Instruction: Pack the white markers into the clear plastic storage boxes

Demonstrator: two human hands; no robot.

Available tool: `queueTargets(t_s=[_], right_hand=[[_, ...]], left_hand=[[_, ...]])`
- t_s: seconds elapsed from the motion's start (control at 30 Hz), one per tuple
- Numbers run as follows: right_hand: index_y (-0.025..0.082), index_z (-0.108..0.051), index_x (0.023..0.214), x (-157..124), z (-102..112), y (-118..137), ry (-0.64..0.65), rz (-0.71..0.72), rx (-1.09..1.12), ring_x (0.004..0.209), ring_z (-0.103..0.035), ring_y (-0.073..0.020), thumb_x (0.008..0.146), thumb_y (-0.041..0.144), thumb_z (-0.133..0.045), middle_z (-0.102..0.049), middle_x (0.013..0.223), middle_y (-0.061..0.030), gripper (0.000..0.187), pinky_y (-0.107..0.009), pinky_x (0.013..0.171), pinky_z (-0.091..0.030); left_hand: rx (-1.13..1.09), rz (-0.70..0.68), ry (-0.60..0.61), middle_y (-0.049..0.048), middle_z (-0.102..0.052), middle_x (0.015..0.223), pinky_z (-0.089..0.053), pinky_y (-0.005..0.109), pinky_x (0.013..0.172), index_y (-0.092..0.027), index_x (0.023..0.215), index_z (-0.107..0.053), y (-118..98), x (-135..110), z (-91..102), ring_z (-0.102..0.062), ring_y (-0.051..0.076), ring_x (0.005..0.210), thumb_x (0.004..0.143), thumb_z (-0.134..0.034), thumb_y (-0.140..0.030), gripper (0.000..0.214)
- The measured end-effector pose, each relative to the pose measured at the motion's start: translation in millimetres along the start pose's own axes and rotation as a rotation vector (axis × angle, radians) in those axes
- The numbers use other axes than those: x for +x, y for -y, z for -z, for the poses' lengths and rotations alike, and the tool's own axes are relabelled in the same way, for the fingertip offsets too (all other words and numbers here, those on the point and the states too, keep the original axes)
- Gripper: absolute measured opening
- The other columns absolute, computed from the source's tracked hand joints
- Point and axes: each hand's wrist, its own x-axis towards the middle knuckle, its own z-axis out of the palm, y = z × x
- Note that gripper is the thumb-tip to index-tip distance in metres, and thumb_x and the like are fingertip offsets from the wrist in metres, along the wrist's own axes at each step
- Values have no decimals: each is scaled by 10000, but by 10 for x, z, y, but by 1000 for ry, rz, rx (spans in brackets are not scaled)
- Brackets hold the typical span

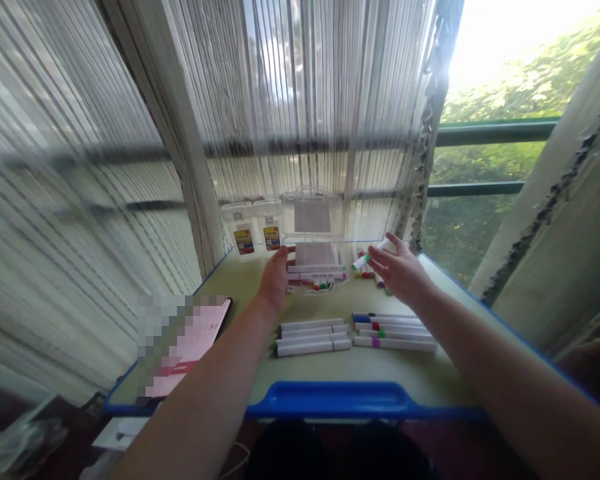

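My left hand [275, 277] closes on the left side of an open clear plastic case [325, 291]. White markers [317, 275] lie across the inside of the case, with several coloured ends showing below them. To the right, my right hand [401, 267] pinches a white marker with a green band [364, 260], tilted above the table. Under it are several loose markers [380, 281], partly hidden by the hand. Nearer me, white markers with dark ends [314, 347] form one row, and markers with coloured bands [400, 343] form another on the right.
Two clear cases with yellow-and-dark labels [244, 241] stand at the back left. A tablet or phone with a pink screen [200, 340] lies on the left. The table [240, 287] has a blue rim and a front tray [337, 398]. Striped curtains [300, 100] hang behind.
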Motion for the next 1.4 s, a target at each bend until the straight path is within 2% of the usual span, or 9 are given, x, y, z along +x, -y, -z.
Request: queueTargets(t_s=[0.17, 0.47, 0.57, 0.7, 0.8, 0.87, 1.03, 1.27, 1.4], right_hand=[[237, -431, 836, -23, -30, -38, 65, -29, -42, 659, -662, -103, 666, 250, -754, -586, 699, 66, 366, -238, 649, -597], [254, -397, 898, 249, 177, 2, -109, 25, 39, 799, -658, -127, 758, 219, -603, -594, 848, 2, 252, -308, 785, -588], [231, -399, 888, 284, 198, 69, -146, -52, 142, 861, -668, -176, 740, 157, -505, -584, 865, -47, 197, -363, 812, -584], [211, -438, 940, 147, 60, 99, -57, -67, 165, 921, -673, -192, 704, 56, -484, -636, 916, -78, 286, -379, 812, -584], [211, -479, 900, 51, -10, 83, 29, -10, 103, 877, -679, -161, 757, 98, -559, -676, 854, -48, 199, -312, 777, -587], [200, -509, 840, 36, -4, 68, 46, 3, 48, 785, -677, -130, 774, 185, -623, -688, 806, -35, 133, -236, 683, -582], [187, -562, 730, 85, 62, 7, 46, -9, -53, 548, -580, -65, 657, 348, -759, -711, 809, -14, 265, -154, 446, -477], [174, -682, 775, 2, -23, -40, 167, -90, -11, 745, -669, -100, 564, 240, -823, -711, 817, -25, 262, -174, 722, -545], [176, -707, 808, -62, -71, -20, 230, -156, -51, 747, -671, -120, 563, 239, -811, -706, 770, -30, 274, -198, 690, -541]], left_hand=[[32, 6, -13, 81, -700, 772, -551, 286, 494, -155, 1076, -572, -8, 9, -15, -665, 176, 558, 888, -413, -476, 405], [65, -9, -13, 81, -690, 756, -549, 280, 499, -151, 1049, -588, 66, 71, -13, -667, 177, 572, 867, -447, -502, 420], [115, -17, -9, 68, -684, 725, -543, 281, 488, -151, 1033, -588, 101, 55, -31, -659, 175, 554, 874, -440, -482, 396], [170, -7, 10, 56, -678, 689, -544, 295, 489, -146, 1019, -584, 122, 10, -69, -651, 176, 542, 881, -431, -448, 366], [161, -34, -5, 50, -674, 679, -540, 287, 485, -146, 1004, -584, 109, -5, -80, -647, 170, 535, 882, -431, -439, 352], [148, -45, -21, 46, -669, 672, -535, 278, 476, -147, 995, -584, 95, -3, -72, -643, 165, 522, 886, -425, -435, 346], [84, -28, -39, 54, -665, 677, -533, 281, 474, -144, 997, -589, 76, 23, -32, -646, 170, 517, 866, -467, -465, 368], [-2, -33, -31, 60, -676, 672, -529, 267, 484, -141, 1011, -596, 56, 32, -26, -652, 171, 540, 849, -483, -493, 404], [-2, -37, -28, 61, -680, 668, -509, 251, 452, -142, 1040, -583, 28, 17, -22, -643, 167, 516, 848, -478, -499, 419]])
